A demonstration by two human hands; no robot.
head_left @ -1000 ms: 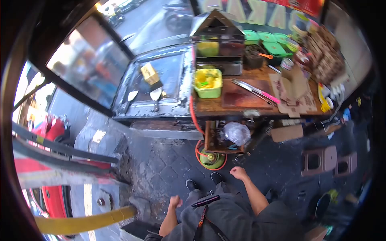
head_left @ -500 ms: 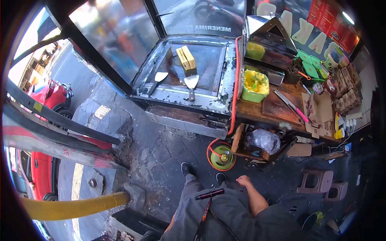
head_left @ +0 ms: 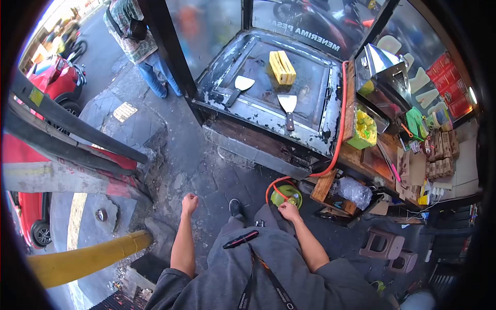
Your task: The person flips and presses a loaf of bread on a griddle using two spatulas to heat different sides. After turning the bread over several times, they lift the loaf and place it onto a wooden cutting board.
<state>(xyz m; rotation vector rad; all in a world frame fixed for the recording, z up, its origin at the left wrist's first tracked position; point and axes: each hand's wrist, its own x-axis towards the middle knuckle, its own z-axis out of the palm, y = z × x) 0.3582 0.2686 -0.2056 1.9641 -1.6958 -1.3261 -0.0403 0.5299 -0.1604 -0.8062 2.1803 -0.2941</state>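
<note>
My left hand [head_left: 189,203] hangs over the pavement with its fingers curled in and nothing in them. My right hand [head_left: 289,211], also closed and holding nothing, overlaps the green gas cylinder [head_left: 279,198] in this view. Ahead of both stands the flat griddle [head_left: 253,61] with scuffed metal edges. Two thick yellowish slabs of bread [head_left: 282,70] lie side by side on it. Two scrapers rest there, one scraper [head_left: 288,105] in front of the bread and the other scraper [head_left: 243,84] to its left, both out of my reach.
An orange hose [head_left: 341,134] runs from the cylinder up beside the griddle. On the wooden counter [head_left: 380,165] are a tub of yellow spread [head_left: 363,135], a pink-handled knife [head_left: 394,171] and stacked boxes. Brown stools [head_left: 381,243] stand at right. A person [head_left: 135,41] stands outside by parked cars.
The view has swung left, so the griddle and counter sit further right. My left hand has come into view, and my right hand now overlaps the cylinder. A person appears outside.
</note>
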